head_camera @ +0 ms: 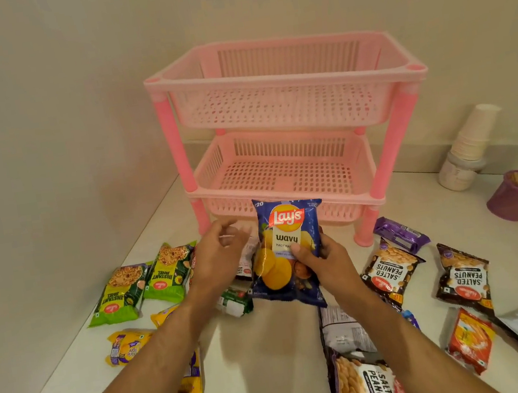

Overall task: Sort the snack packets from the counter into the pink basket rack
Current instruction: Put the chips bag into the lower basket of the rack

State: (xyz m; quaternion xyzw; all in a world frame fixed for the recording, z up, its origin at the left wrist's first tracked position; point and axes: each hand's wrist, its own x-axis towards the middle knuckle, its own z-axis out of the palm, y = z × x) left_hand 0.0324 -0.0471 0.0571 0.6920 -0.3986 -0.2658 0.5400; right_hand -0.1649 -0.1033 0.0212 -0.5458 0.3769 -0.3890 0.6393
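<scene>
While both tiers of the pink basket rack (283, 93) look empty, the right hand (321, 260) pinches a blue chips packet (287, 252) upright just before the lower tier, thumb on its front; the left hand (216, 259) hovers beside it, fingers loosely curled, holding nothing; the packet looks light, puffy, slippery and crushable, best held by an edge; other packets lie scattered across the counter (274, 360).

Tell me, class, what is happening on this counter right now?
A person's right hand holds a blue chip bag upright in front of the pink rack. The left hand is open beside it, holding nothing. Both baskets look empty. Peanut packets and green snack packets lie on the counter.
</scene>
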